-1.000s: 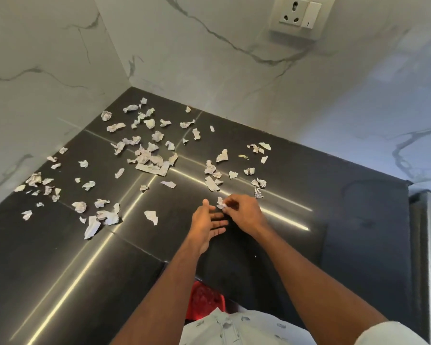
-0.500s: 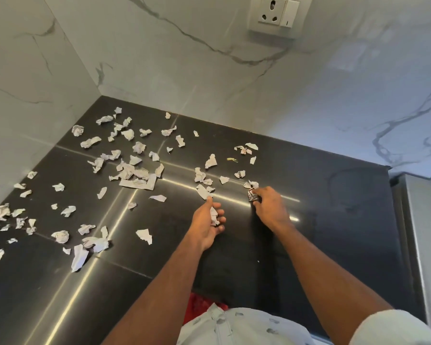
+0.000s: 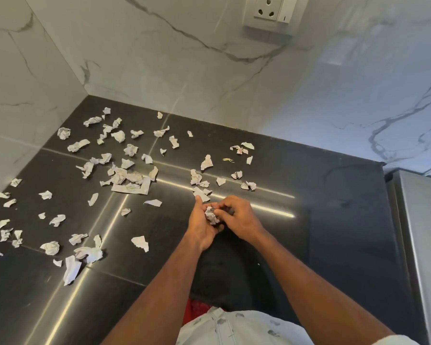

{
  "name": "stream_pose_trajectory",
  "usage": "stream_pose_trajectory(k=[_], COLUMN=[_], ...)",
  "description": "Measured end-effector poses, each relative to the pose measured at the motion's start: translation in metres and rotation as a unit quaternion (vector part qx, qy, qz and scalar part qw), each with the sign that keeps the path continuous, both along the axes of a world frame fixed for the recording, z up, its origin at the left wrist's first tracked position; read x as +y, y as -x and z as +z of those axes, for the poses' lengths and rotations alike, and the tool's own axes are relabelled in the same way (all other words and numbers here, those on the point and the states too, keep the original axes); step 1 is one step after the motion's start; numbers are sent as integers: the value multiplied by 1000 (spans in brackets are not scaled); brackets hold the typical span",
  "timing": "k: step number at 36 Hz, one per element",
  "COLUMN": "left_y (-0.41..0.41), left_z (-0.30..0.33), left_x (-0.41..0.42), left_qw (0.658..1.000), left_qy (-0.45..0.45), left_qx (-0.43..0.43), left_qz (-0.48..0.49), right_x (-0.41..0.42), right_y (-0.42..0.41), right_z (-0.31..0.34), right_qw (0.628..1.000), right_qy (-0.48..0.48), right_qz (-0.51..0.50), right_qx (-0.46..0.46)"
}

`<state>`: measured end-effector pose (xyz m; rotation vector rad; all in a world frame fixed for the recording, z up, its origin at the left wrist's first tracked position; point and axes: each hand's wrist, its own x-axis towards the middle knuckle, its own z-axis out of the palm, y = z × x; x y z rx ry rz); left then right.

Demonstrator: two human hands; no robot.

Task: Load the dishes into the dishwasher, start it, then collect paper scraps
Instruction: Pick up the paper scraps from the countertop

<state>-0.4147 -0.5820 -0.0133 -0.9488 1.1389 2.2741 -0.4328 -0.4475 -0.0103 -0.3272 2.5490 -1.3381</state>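
At the bottom centre of the frame a pale patterned shirt (image 3: 234,327) is showing, with a patch of red (image 3: 197,308) just above it, and both bare forearms are reaching up from there over the black counter (image 3: 334,220). Just right of the frame's centre the two hands are meeting: the left hand (image 3: 200,229) is lying palm-up and cupped, its grip cradling a crumpled wad of paper (image 3: 211,216), thumb pointing up toward the top of the frame. The right hand (image 3: 239,217) is sitting beside it on the right, its grip curled with the fingertips pressing at the same wad. Directly above the hands a small cluster of paper scraps (image 3: 199,181) is lying on the counter, one piece just touching the left thumb tip. More scraps are lying loose lower left of the hands, including a torn piece (image 3: 140,243) and a long folded strip (image 3: 71,270). Toward the left edge a scatter of small bits is spreading across the dark surface, and a denser pile (image 3: 128,178) is sitting left of centre, with further crumpled pieces trailing up into the corner. At the right edge a steel appliance (image 3: 423,245) is standing against the counter. White marble walls (image 3: 184,58) are rising behind, and a wall socket (image 3: 271,13) is sitting at the upper right.
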Motion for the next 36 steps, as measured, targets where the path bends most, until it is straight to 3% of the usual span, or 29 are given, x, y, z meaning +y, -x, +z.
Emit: stream_pose_trajectory(k=[4, 9, 11, 15, 20, 24, 31, 34, 36], left_y=[2, 6, 8, 12, 12, 15, 16, 16, 16], left_z=[3, 6, 6, 2, 3, 7, 6, 3, 5], left_x=[6, 7, 5, 3, 6, 4, 5, 9, 15], left_qw=[999, 996, 996, 996, 997, 997, 998, 999, 1000], left_qy=[33, 84, 83, 78, 76, 77, 53, 32, 15], left_qx=[6, 3, -3, -19, -27, -23, -13, 1, 21], left_qz=[-5, 9, 21, 25, 16, 11, 17, 10, -1], right_x=[-12, 3, 17, 50, 62, 62, 46, 19, 4], right_y=[0, 16, 27, 53, 65, 57, 31, 17, 8], right_z=[0, 8, 12, 4, -1, -2, 6, 17, 18], right_qw=[997, 995, 991, 975, 964, 951, 967, 982, 992], right_qy=[-66, 9, 11, -115, -251, -281, -97, 36, 50], right_qz=[25, -61, -120, -187, -82, -126, -235, -183, -119], right_qx=[-12, -73, -54, 23, -18, -3, 4, -16, -15])
